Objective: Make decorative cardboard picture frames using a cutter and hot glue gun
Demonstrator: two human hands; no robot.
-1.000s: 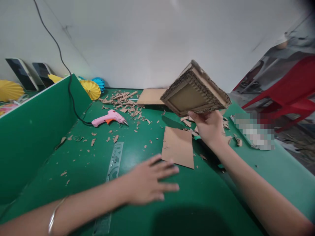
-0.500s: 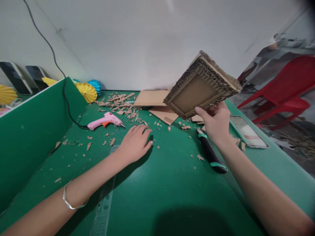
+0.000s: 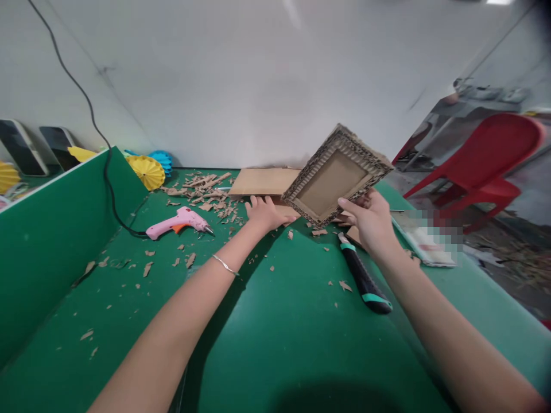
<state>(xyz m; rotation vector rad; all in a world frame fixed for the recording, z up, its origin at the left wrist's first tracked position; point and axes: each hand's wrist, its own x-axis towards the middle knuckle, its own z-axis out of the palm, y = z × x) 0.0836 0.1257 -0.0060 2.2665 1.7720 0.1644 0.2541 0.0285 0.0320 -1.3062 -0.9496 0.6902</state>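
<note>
In the head view, the right hand (image 3: 372,221) grasps the cardboard frame (image 3: 332,182) by its lower-right edge, right of centre, long axis slanting from lower left to upper right. The left hand (image 3: 263,215), the nearer to the cardboard sheet (image 3: 264,180) at centre, lies at its front edge; whether it grips cannot be told

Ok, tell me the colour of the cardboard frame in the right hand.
The cardboard frame is brown, clearest in the head view.
</note>
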